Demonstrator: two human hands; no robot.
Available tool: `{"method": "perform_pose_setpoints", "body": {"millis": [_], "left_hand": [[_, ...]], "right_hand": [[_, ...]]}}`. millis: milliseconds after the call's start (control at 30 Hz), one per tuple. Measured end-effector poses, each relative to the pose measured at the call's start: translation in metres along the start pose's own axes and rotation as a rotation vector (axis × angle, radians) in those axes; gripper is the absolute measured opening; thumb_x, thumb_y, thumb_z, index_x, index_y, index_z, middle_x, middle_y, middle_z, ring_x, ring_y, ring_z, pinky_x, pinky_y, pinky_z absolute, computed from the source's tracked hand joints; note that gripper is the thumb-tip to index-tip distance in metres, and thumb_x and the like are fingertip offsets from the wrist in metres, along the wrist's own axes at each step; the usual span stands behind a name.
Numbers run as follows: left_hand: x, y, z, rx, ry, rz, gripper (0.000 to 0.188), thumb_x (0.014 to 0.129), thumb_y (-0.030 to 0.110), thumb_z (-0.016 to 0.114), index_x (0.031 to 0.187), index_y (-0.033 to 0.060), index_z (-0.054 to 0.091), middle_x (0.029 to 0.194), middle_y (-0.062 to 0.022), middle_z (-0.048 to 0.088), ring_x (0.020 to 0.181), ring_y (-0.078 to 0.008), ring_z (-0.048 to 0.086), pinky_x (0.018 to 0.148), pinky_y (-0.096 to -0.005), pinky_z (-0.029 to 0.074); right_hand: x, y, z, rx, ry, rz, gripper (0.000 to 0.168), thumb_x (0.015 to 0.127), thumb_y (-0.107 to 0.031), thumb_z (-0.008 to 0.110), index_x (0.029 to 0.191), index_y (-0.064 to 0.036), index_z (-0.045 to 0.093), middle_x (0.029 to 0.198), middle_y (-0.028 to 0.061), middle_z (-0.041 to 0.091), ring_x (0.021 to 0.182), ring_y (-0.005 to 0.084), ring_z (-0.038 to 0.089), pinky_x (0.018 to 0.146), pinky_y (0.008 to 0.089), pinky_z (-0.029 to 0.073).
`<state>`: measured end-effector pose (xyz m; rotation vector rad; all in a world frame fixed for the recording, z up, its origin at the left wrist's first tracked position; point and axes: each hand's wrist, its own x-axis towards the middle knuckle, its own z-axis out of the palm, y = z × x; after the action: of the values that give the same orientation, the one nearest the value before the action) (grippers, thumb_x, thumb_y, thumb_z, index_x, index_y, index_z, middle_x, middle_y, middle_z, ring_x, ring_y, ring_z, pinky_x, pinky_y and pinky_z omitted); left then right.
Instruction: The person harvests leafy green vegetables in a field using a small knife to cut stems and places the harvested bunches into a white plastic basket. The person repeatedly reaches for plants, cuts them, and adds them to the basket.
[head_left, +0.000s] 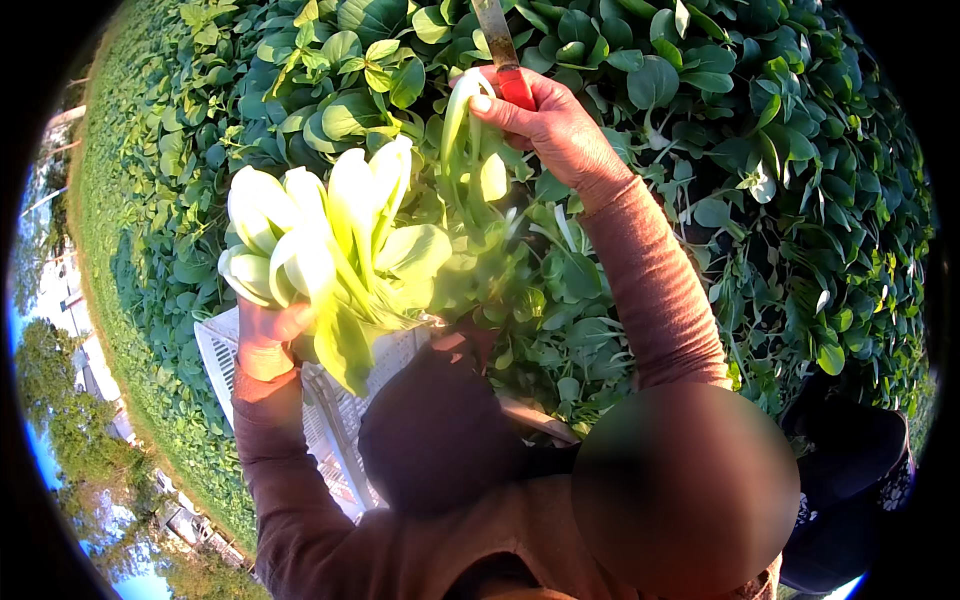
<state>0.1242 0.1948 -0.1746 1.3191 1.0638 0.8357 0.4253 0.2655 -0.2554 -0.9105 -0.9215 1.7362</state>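
My left hand (274, 330) is wrapped around the lower side of a bunch of pak choi (322, 232). Its thick pale stem bases point upward, and sunlight washes out their detail. Higher up on the right, my right hand (544, 124) grips a knife by its red handle (516, 88). The stained metal blade (495, 31) points up and away, running out of the frame. Between the thumb and fingers of that same hand hang loose pak choi leaves (454, 135), bent over at the top and apart from the bunch.
A white slatted plastic crate (217, 352) stands below my left hand, partly covered by my arm. Dense leafy plants (652, 82) surround me, with cut stems and leaves (570, 277) on the ground. Dark floral-patterned cloth (855, 465) shows at the right. Trees (60, 405) and buildings line the left rim.
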Motion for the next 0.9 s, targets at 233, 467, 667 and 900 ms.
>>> {"method": "perform_pose_setpoints", "body": {"millis": [233, 467, 667, 900], "left_hand": [[-0.044, 0.035, 0.012, -0.070, 0.183, 0.162, 0.070, 0.060, 0.022, 0.080, 0.119, 0.0016, 0.049, 0.109, -0.0075, 0.058, 0.098, -0.0181, 0.057, 0.086, -0.0314, 0.046], [-0.073, 0.048, 0.043, -0.108, 0.197, 0.365, 0.054, 0.060, 0.018, 0.078, 0.105, -0.0036, 0.058, 0.098, -0.0100, 0.063, 0.089, -0.0174, 0.061, 0.081, -0.0290, 0.048], [-0.133, 0.050, 0.035, -0.367, 0.261, 0.232, 0.081, 0.059, 0.020, 0.079, 0.127, 0.0019, 0.040, 0.118, -0.0097, 0.052, 0.107, -0.0235, 0.053, 0.093, -0.0363, 0.043], [-0.162, 0.044, 0.029, -0.515, 0.102, 0.471, 0.077, 0.063, 0.024, 0.075, 0.129, 0.0032, 0.041, 0.125, -0.0087, 0.048, 0.117, -0.0232, 0.046, 0.100, -0.0370, 0.036]], "right_hand": [[-0.036, -0.049, 0.071, -0.154, -0.083, 0.005, 0.045, 0.076, -0.036, 0.072, 0.105, -0.005, 0.055, 0.081, -0.0021, 0.058, 0.068, 0.0042, 0.051, 0.059, 0.0200, 0.042], [-0.079, -0.074, 0.133, -0.041, -0.172, -0.108, 0.036, 0.084, -0.028, 0.065, 0.107, -0.006, 0.049, 0.071, -0.0047, 0.043, 0.056, 0.0035, 0.037, 0.048, 0.0180, 0.030], [-0.107, -0.093, 0.170, -0.416, -0.162, -0.192, 0.033, 0.086, -0.034, 0.061, 0.098, -0.003, 0.060, 0.075, -0.0038, 0.052, 0.067, 0.0039, 0.047, 0.060, 0.0199, 0.041], [-0.137, -0.108, 0.222, -0.312, -0.248, -0.107, 0.029, 0.088, -0.032, 0.058, 0.098, -0.005, 0.058, 0.071, -0.0048, 0.049, 0.063, 0.0031, 0.044, 0.057, 0.0182, 0.040]]}}
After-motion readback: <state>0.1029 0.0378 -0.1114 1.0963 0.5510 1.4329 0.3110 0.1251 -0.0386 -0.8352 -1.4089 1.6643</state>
